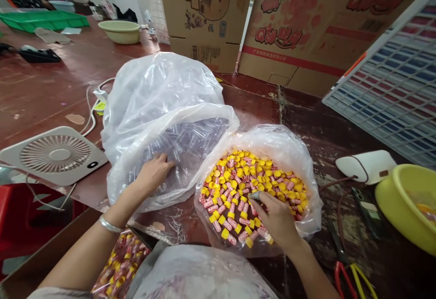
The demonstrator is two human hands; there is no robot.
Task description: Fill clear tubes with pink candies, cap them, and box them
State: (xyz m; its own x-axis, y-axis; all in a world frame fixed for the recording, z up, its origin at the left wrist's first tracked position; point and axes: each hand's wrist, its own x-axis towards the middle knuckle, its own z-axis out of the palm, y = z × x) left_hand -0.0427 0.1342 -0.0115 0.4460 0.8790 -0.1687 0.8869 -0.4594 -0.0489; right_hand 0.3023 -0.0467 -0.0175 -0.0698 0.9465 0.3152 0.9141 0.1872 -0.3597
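My left hand [156, 172] reaches into a large translucent plastic bag [163, 81]. It rests on a heap of clear plastic pieces [190, 142]. Its fingers curl down and are partly hidden, so any hold they have does not show. A silvery bangle [111, 224] circles that wrist. On the right, my right hand [276, 217] is over a second, opened bag [277, 135] full of small pink-patterned tubes with yellow caps [235, 199]. Its fingers stretch left among the tubes, a grey covering on one fingertip. Nothing can be made out between them.
A flat fan [61, 154] stands left, above a red stool [17, 222]. Below my left arm, a carton [44, 256] holds more capped pieces. Cardboard boxes [289, 31] stand behind. Right are a white crate [391, 72], yellow basin [405, 203], phone [369, 210] and scissors [347, 272].
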